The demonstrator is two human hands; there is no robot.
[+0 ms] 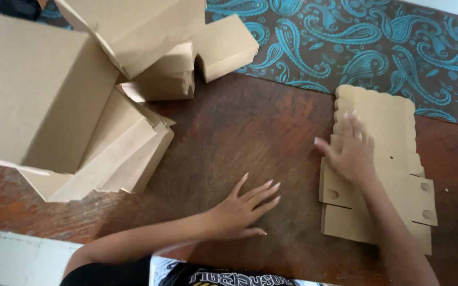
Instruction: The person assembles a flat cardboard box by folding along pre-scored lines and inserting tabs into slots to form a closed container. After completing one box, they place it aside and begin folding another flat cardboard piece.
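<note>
A flat, unfolded cardboard box blank (385, 119) with a scalloped edge lies on the dark wooden table (239, 137) at the right. My right hand (352, 151) rests flat on top of it, fingers spread, a little blurred. My left hand (242, 209) lies open and palm down on the bare wood near the front edge, left of the blank and apart from it, holding nothing.
Several assembled brown cardboard boxes (43, 95) are piled at the left and back left, some with open flaps (133, 26). A blue paisley cloth (377, 47) covers the far right of the table. Pale floor tiles (11, 259) show at the bottom left.
</note>
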